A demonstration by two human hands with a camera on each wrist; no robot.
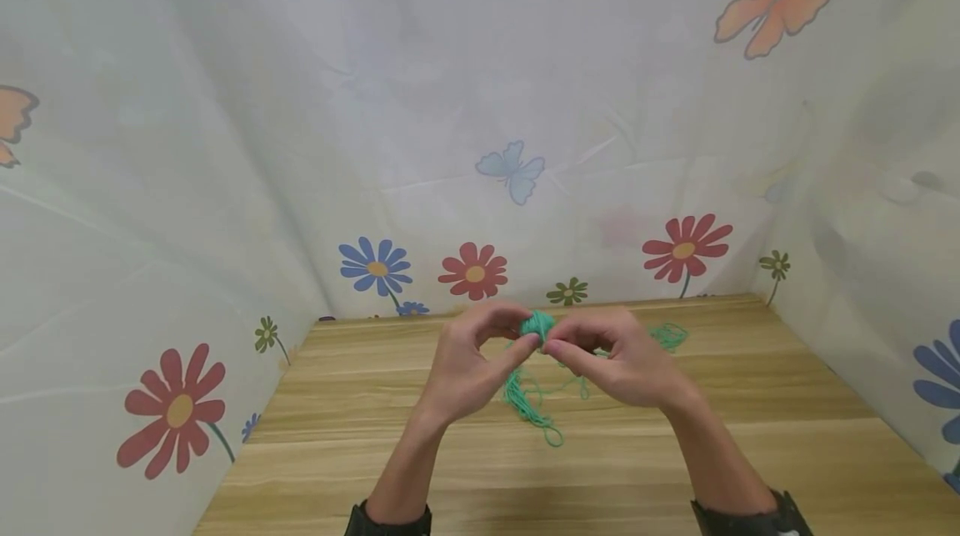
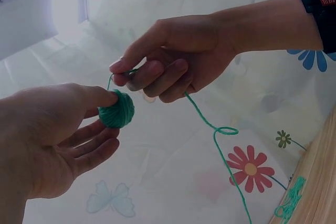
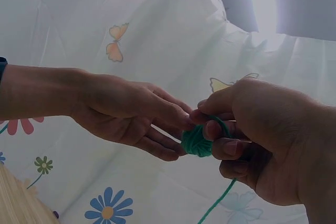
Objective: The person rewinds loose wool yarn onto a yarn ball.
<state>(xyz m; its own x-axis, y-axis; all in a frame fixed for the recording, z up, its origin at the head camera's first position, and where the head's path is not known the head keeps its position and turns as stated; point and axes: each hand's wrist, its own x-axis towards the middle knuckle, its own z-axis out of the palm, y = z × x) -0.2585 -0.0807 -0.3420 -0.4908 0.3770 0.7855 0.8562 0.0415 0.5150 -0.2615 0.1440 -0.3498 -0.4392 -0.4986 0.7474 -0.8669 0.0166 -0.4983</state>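
A small ball of green yarn (image 2: 117, 109) is held up above the table between thumb and fingers of my left hand (image 1: 471, 361). Right beside it, my right hand (image 1: 626, 357) pinches the yarn strand (image 2: 199, 109) between thumb and index finger, its other fingers curled. From the ball a short length runs up to that pinch, and the strand leaves the right palm below with a small loop in it. In the head view a loose hank of green yarn (image 1: 525, 403) hangs or lies under the hands; which of the two I cannot tell.
More loose green yarn (image 1: 669, 336) lies toward the back right of the wooden table (image 1: 360, 436). A white curtain (image 1: 420, 102) printed with flowers and butterflies stands behind the table and along both sides.
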